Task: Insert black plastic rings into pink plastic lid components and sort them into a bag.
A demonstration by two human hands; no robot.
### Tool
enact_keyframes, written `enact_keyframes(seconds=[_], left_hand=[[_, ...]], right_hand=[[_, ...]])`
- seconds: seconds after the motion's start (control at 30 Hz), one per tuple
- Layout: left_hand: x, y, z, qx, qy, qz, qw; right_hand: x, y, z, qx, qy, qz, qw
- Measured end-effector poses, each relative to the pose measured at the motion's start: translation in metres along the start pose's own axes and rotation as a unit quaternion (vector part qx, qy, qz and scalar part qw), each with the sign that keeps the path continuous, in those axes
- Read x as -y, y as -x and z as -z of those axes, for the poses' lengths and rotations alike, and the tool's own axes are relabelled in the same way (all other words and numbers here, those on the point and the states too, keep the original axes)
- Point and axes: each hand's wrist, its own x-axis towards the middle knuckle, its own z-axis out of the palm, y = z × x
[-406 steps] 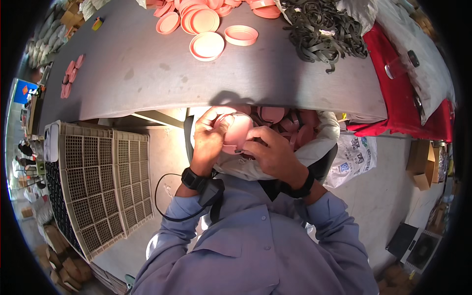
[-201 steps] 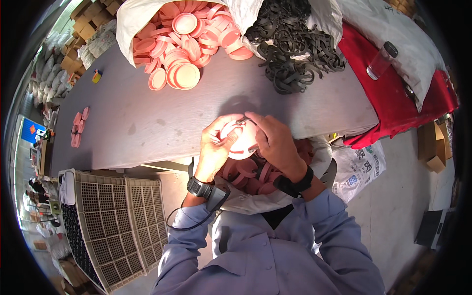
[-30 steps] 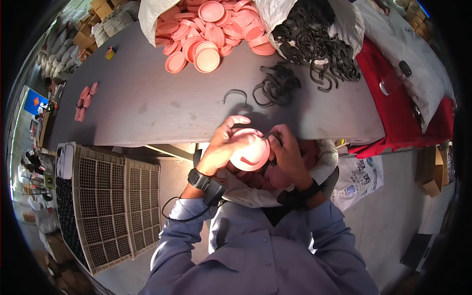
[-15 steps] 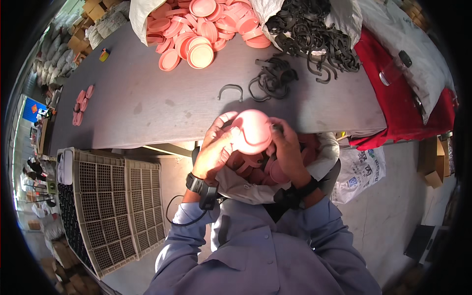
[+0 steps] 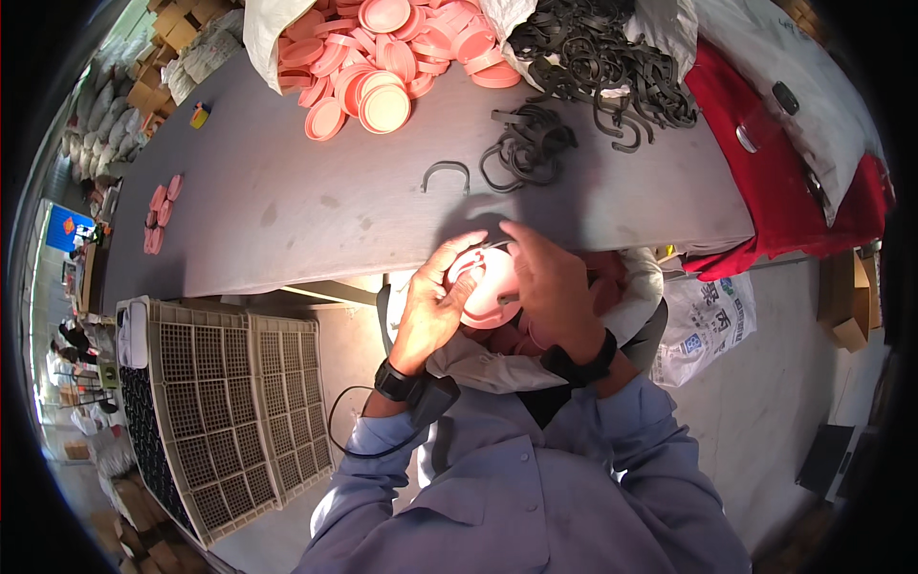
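Near the middle of the frame, just below the front edge of the bench [image 5: 287, 210]: a round pink lid [image 5: 483, 292], smooth plastic with a raised rim, seen almost face-on. Being a disc, no long axis; flat face turned up toward the camera and slightly toward the bench. A thin dark strip at its upper edge, too small to tell more.

Left hand [image 5: 432, 311] curled around the left side of the lid, fingers bent over the rim, thumb pressed on the face. Right hand [image 5: 550, 287] closed over the right side, fingers arched across the top edge, palm hiding part of the disc. Both hands gripping the same lid, held over an open white bag [image 5: 497, 368] with more pink pieces in it, at the lap.

On the bench, grey and matte, with some stains: in the upper middle, a heap of pink lids [image 5: 382, 57], the same round shallow shape, spilling from a white sack. To the upper right, a tangled heap of black rubber rings [image 5: 602, 57], thin and flexible. Closer, a small bunch of rings [image 5: 526, 148] and one single curved ring [image 5: 447, 175] lying apart.

At lower left, beige plastic crates [image 5: 229, 402] with grid walls, on the floor. At right, red cloth [image 5: 784, 172].
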Motion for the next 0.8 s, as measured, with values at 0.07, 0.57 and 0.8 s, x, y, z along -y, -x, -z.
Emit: enact_keyframes(seconds=[0.07,0.57,0.8], left_hand=[[-0.002,0.001,0.000,0.002,0.017,0.009,1.000],[0.008,-0.002,0.018,0.007,0.026,0.043,0.999],[0.002,-0.006,0.028,-0.085,-0.005,0.013,0.996]], right_hand=[[-0.007,0.005,-0.005,0.012,0.015,0.015,1.000],[0.037,0.028,-0.001,0.153,0.078,-0.045,0.984],[0.019,0.011,0.001,0.072,-0.064,0.074,0.993]])
